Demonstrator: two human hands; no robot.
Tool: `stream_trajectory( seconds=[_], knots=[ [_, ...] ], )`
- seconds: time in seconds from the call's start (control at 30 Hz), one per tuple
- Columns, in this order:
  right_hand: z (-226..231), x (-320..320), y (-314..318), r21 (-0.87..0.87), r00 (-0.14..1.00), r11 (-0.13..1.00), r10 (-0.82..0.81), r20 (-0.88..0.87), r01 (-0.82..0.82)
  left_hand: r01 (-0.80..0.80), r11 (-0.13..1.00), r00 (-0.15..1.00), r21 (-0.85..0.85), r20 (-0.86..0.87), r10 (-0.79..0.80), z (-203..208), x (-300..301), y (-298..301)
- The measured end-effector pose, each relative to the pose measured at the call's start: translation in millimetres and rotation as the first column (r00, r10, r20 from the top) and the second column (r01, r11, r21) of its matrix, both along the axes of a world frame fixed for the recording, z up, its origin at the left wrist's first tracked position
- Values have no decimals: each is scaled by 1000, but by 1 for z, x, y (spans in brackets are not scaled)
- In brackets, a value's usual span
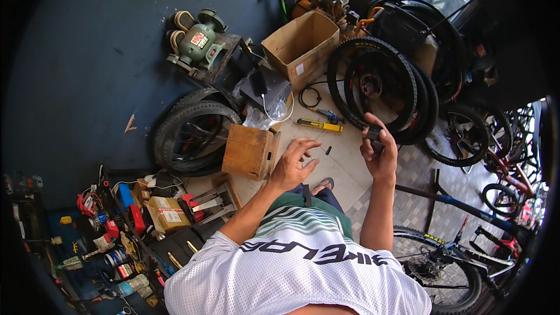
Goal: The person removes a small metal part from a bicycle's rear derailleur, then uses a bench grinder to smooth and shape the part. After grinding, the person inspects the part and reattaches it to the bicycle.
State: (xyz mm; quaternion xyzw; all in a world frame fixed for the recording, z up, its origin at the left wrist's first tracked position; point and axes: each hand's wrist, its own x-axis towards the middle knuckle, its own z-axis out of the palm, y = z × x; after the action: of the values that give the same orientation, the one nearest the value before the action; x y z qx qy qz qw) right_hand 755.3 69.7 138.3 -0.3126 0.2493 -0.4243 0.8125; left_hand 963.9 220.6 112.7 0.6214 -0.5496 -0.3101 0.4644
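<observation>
My right hand (pixel 382 154) is raised on the right, its fingers wrapped around a small black block-shaped object (pixel 374 139). What kind of object it is I cannot make out. Further left, my left hand (pixel 293 163) hovers in front of my body with fingers apart and nothing in it. Nearest to that hand is a wooden box (pixel 248 150). On the floor between the two hands lies a small dark stick-like piece (pixel 328 150). Beyond it are a yellow-and-black bar-shaped tool (pixel 319 125) and a blue tool (pixel 332 116) with a black hose.
Bicycle wheels (pixel 373 81) with tyres lean at the far right, beside an open cardboard box (pixel 303 44). A bench grinder (pixel 198 44) stands on a metal stand at the far left, above more tyres (pixel 192 137). Tools and boxes (pixel 169 213) crowd the lower left; a bicycle (pixel 449 262) is at the right.
</observation>
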Motion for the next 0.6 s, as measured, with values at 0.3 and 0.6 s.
stream_trajectory(
  seconds=[0.3, 0.6],
  knots=[
    [-37, 85, -61, 203, 984, 964, 177, -13, -171, 63, 984, 997, 164, 40, -71, -38, 90, -43],
    [-33, 191, -125, 279, 980, 940, 175, 98, -196, 16, 961, 996, 277, 76, -39, -67, 205, -58]
  ],
)
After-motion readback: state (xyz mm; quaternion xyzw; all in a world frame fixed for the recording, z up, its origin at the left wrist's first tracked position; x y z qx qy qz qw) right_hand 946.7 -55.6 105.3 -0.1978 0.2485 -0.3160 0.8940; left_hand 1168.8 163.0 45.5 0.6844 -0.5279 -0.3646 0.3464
